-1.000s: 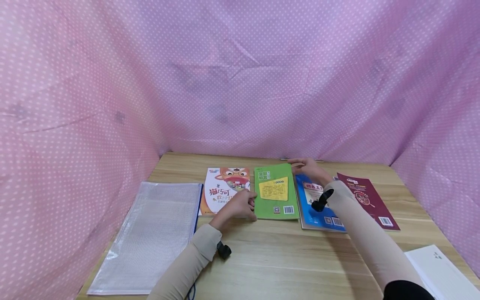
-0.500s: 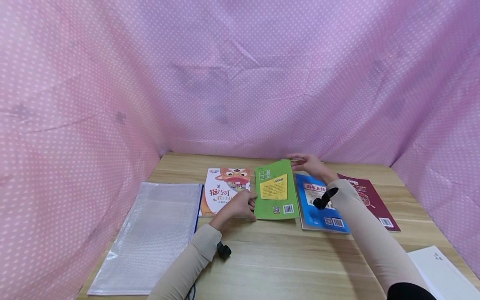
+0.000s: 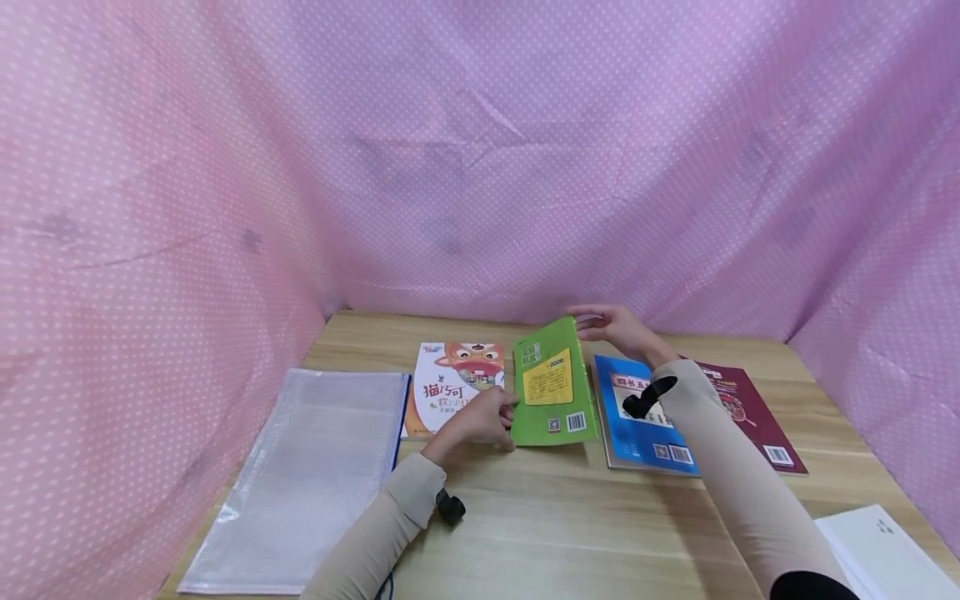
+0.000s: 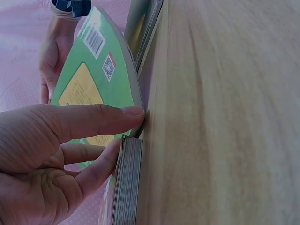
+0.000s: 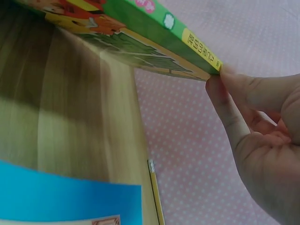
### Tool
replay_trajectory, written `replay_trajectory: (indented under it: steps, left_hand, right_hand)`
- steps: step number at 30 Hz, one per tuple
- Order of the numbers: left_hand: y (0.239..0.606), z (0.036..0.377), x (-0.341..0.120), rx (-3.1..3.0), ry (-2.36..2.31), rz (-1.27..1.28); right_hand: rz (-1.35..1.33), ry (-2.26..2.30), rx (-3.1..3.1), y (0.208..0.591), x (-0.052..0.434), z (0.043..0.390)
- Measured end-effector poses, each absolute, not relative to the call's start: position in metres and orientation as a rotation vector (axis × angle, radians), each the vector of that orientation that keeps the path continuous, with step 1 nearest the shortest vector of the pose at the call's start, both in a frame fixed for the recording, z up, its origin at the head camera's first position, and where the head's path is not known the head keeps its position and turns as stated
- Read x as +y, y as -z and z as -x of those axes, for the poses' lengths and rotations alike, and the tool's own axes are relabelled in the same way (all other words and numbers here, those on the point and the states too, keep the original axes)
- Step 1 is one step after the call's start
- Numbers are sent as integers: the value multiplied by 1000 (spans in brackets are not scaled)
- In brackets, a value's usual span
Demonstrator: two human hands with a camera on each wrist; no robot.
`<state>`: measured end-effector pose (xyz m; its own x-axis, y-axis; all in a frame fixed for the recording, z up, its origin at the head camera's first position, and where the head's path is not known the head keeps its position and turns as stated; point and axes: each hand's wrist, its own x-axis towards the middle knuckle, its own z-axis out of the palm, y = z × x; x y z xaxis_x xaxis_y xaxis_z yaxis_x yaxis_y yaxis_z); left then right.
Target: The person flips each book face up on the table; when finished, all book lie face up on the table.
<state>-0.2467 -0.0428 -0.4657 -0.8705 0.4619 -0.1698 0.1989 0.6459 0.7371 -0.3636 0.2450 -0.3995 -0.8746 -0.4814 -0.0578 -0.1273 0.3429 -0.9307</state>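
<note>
A green book (image 3: 551, 387) with a yellow panel stands tilted on its left side, its right side raised off the table. My right hand (image 3: 618, 329) pinches its upper right corner between thumb and fingertips, at the spine, in the right wrist view. My left hand (image 3: 483, 417) rests at the book's lower left corner. In the left wrist view its thumb (image 4: 101, 119) lies across the green cover and a fingertip touches the top edge of the white cartoon book (image 3: 453, 387) beside it. The blue book (image 3: 637, 417) lies flat to the right, partly under my right forearm.
A maroon book (image 3: 750, 417) lies farther right. A clear zip folder (image 3: 300, 475) with a blue edge covers the table's left side. A white notebook (image 3: 885, 554) sits at the lower right. A thin pencil-like stick (image 5: 156, 192) lies along the back edge. Pink dotted cloth surrounds the table.
My right hand has lifted the green book's right side, so it now tilts up toward the left. My left hand has stayed at its lower left corner.
</note>
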Motion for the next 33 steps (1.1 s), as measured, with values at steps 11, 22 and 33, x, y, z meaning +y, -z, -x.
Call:
replay_trajectory:
  steps: [11, 22, 33]
  left_hand:
    - [468, 245, -43, 2512, -1085, -504]
    - [468, 247, -45, 2533, -1051, -545]
    - [467, 247, -45, 2494, -1062, -574]
  right_hand:
    - [643, 1591, 2180, 399, 236, 367]
    - [645, 1645, 2119, 402, 233, 371]
    - [527, 1680, 2153, 409, 231, 372]
